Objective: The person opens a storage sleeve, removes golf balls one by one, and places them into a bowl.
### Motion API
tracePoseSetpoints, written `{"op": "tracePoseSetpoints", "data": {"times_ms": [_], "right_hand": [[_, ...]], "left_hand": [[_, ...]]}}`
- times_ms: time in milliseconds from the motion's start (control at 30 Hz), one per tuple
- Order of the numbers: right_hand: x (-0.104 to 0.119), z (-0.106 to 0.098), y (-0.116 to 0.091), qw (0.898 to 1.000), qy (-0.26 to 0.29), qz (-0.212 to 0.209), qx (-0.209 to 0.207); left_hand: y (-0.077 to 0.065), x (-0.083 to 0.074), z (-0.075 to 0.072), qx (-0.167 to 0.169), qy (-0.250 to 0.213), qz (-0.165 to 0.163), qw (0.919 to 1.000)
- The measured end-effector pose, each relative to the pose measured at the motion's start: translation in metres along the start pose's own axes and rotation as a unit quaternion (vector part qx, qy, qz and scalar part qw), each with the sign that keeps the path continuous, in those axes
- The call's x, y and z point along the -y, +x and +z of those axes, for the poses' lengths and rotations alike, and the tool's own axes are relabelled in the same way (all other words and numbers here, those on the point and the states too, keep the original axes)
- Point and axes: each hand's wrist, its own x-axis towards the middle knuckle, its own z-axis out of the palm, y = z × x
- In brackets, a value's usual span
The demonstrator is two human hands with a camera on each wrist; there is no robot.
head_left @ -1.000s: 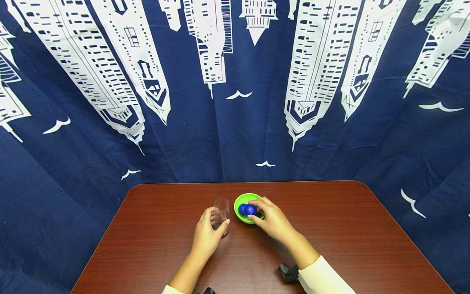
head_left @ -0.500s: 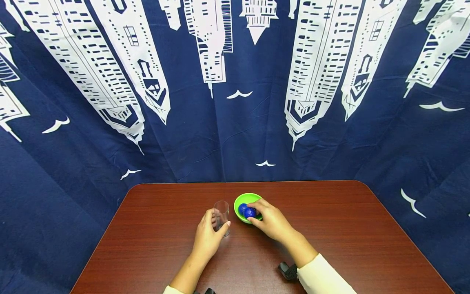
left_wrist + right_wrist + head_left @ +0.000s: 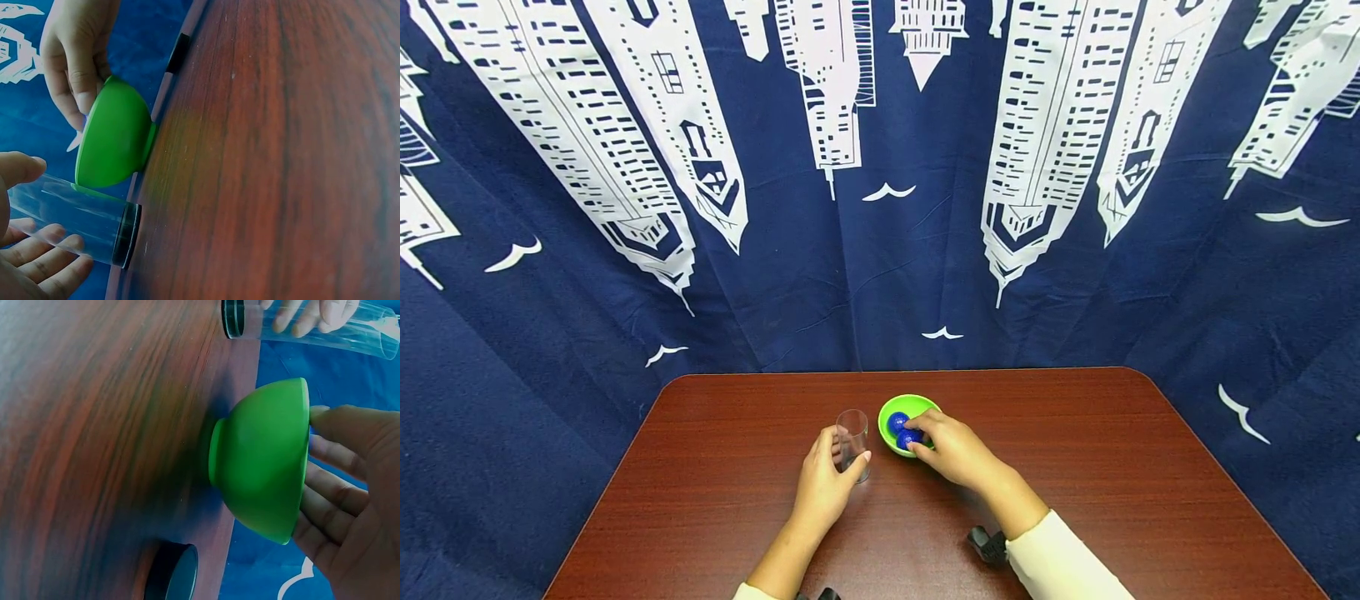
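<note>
In the head view, the left hand [image 3: 826,479] is around a clear, tube-like glass [image 3: 852,433]; its dark base [image 3: 127,236] stands on the table in the left wrist view. The thumb lies on one side of the glass and the fingers on the other. Just right of it is a bright green bowl [image 3: 891,406] with two blue balls in it. One blue ball [image 3: 898,422] lies toward the back. My right hand [image 3: 951,450] reaches over the bowl's rim and pinches the nearer blue ball [image 3: 907,439] between thumb and fingers.
A low, round black object [image 3: 172,572] sits on the table right of the bowl; the right hand covers it in the head view. The brown wooden table [image 3: 715,467] ends at a blue curtain [image 3: 790,292] with white buildings. A black device [image 3: 987,546] is at the right wrist.
My right hand has lowered the nearer blue ball into the bowl. The other ball has shifted slightly toward the back. The left hand stays at the glass, whose base has moved slightly right.
</note>
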Motion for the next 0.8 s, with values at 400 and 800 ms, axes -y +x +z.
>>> {"op": "tracePoseSetpoints", "data": {"times_ms": [400, 800], "right_hand": [[0.0042, 0.0031, 0.0030, 0.999, -0.008, 0.028, -0.013], [0.0033, 0.0004, 0.0063, 0.999, 0.023, 0.029, -0.007]], "left_hand": [[0.0005, -0.0005, -0.0007, 0.004, -0.001, -0.007, 1.0000], [0.0012, -0.0008, -0.0011, 0.023, -0.008, -0.008, 0.9997]]}}
